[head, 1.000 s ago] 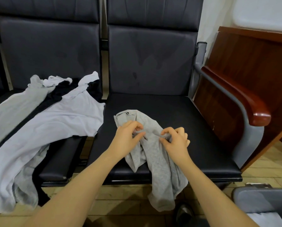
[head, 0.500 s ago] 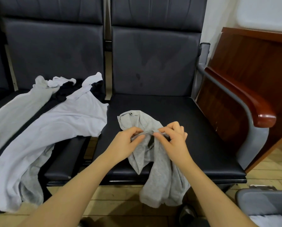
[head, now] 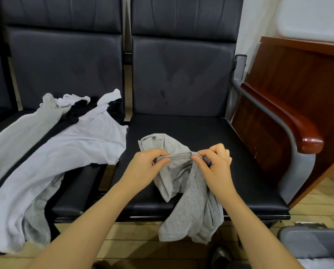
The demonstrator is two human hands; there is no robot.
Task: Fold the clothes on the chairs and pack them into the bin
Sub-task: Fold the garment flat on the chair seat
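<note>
Head view, bin: a grey bin (head: 305, 239) stands on the wooden floor (head: 135, 241) at lower right, just beside the right-hand chair; a pale folded cloth (head: 317, 264) lies inside it, only partly in view.
Head view, chairs: two black padded chairs are seen in full, side by side, and the edge of a third shows at far left; the right-hand chair (head: 239, 152) ends in a wooden armrest (head: 290, 121).
Head view, grey garment: one crumpled grey garment (head: 189, 200) lies on the right-hand seat, its lower part hanging over the front edge toward the floor.
Head view, hands: the left hand (head: 142, 167) and right hand (head: 214, 167) each pinch the garment's hem between thumb and fingers, the strip of cloth stretched taut between them.
Head view, other clothes: a pile of pale clothes (head: 55, 152) with a dark piece among them sprawls over the left-hand chair (head: 65, 74) and droops off its front; how many pieces cannot be told.
Head view, surroundings: a dark wooden panel (head: 298, 78) stands beside the armrest.
</note>
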